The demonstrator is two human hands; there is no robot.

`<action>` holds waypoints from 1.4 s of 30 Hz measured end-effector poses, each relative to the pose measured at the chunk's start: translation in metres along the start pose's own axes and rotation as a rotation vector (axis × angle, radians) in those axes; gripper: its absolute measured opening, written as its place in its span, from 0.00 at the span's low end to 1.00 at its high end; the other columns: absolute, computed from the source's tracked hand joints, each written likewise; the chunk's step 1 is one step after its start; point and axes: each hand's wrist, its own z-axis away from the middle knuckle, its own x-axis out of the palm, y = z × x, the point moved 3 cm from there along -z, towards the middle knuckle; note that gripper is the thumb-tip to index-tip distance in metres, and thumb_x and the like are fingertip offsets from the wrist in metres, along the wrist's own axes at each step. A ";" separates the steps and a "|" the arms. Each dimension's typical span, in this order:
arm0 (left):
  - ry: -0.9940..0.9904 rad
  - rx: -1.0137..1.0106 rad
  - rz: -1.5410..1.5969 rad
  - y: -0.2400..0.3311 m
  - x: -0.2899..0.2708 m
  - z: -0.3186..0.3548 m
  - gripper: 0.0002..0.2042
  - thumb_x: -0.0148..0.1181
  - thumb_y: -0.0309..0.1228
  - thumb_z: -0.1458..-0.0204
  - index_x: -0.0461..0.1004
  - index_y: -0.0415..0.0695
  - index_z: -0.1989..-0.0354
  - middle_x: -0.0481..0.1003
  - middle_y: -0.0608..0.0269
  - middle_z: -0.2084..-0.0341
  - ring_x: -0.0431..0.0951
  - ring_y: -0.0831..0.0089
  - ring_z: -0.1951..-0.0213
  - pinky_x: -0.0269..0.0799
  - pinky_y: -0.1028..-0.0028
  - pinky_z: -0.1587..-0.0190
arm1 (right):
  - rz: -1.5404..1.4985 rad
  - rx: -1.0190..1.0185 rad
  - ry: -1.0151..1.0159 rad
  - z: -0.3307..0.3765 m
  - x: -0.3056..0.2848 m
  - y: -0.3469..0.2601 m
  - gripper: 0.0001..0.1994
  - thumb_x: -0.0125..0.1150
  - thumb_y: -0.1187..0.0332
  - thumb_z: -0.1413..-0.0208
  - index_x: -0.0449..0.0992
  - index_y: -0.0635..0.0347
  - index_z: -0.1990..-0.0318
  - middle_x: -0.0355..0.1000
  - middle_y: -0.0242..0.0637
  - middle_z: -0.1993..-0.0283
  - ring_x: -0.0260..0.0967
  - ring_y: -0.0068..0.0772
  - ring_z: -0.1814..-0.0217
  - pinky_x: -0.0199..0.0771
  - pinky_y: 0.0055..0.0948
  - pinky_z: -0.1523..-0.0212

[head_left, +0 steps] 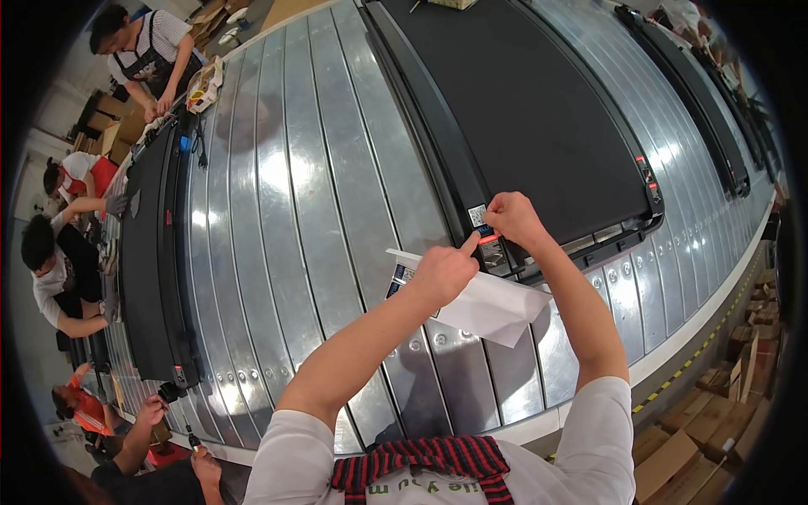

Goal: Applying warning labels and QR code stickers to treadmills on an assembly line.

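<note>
Two bare hands meet at the near left corner of a black flat machine that lies on a slatted metal table. The right hand has its thumb and fingers closed in a narrow pinch at the edge of one label, printed with a square code above a blue part. That label is on the machine's side rail, just above a red-and-black sticker; whether it is fully stuck down cannot be told. The pinch probably gives fine control over a thin edge.

The left hand stretches its index finger to the label's lower edge, likely to steady it. Its other fingers curl over one white sheet, but whether they grip it or merely rest on it cannot be seen. The sheet lies slantwise below the corner, with another printed label showing near its left end, perhaps kept there for an easy reach.

One similar black machine lies at the left, and at least one more at the right. Five co-workers are visible along the left, among them one in a striped shirt and one in an orange top. Cardboard boxes overlap too much at the lower right to count.
</note>
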 end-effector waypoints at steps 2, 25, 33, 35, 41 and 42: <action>0.003 -0.005 0.004 0.000 -0.001 0.000 0.04 0.52 0.25 0.64 0.73 0.40 0.81 0.63 0.46 0.49 0.76 0.64 0.72 0.73 0.69 0.70 | 0.481 -0.180 0.132 0.009 0.000 -0.016 0.06 0.60 0.73 0.63 0.71 0.64 0.74 0.70 0.41 0.77 0.68 0.39 0.74 0.69 0.33 0.73; 0.719 -0.795 1.654 -0.009 -0.076 0.296 0.17 0.59 0.35 0.53 0.70 0.35 0.60 0.72 0.65 0.67 0.69 0.78 0.66 0.66 0.76 0.63 | -0.083 -0.167 -0.212 0.155 0.114 -0.046 0.23 0.46 0.52 0.45 0.69 0.67 0.56 0.71 0.41 0.59 0.67 0.35 0.54 0.63 0.32 0.52; 0.534 -0.583 1.793 0.022 -0.068 0.316 0.18 0.54 0.32 0.50 0.66 0.34 0.54 0.71 0.60 0.60 0.71 0.74 0.59 0.66 0.73 0.56 | -0.677 -0.064 -0.211 0.304 0.130 -0.092 0.13 0.49 0.65 0.44 0.72 0.66 0.61 0.72 0.33 0.63 0.67 0.19 0.62 0.66 0.22 0.58; 0.487 -0.521 1.825 0.037 -0.072 0.310 0.18 0.54 0.32 0.50 0.66 0.34 0.54 0.71 0.60 0.60 0.71 0.74 0.59 0.67 0.73 0.56 | -0.722 -0.044 -0.148 0.325 0.120 -0.098 0.10 0.52 0.70 0.46 0.72 0.66 0.61 0.73 0.31 0.65 0.68 0.18 0.65 0.67 0.20 0.61; 0.429 -0.399 1.766 0.066 -0.078 0.314 0.18 0.55 0.35 0.51 0.68 0.32 0.58 0.73 0.60 0.65 0.72 0.77 0.66 0.68 0.75 0.64 | -0.739 -0.066 -0.021 0.369 0.117 -0.090 0.11 0.55 0.69 0.48 0.73 0.67 0.61 0.73 0.33 0.65 0.68 0.19 0.65 0.67 0.22 0.61; 0.408 -0.398 1.733 0.070 -0.078 0.321 0.17 0.55 0.35 0.51 0.69 0.33 0.58 0.73 0.60 0.66 0.71 0.78 0.66 0.68 0.75 0.65 | -0.775 -0.067 -0.051 0.375 0.119 -0.095 0.11 0.56 0.69 0.49 0.73 0.67 0.61 0.73 0.33 0.65 0.68 0.20 0.65 0.67 0.22 0.60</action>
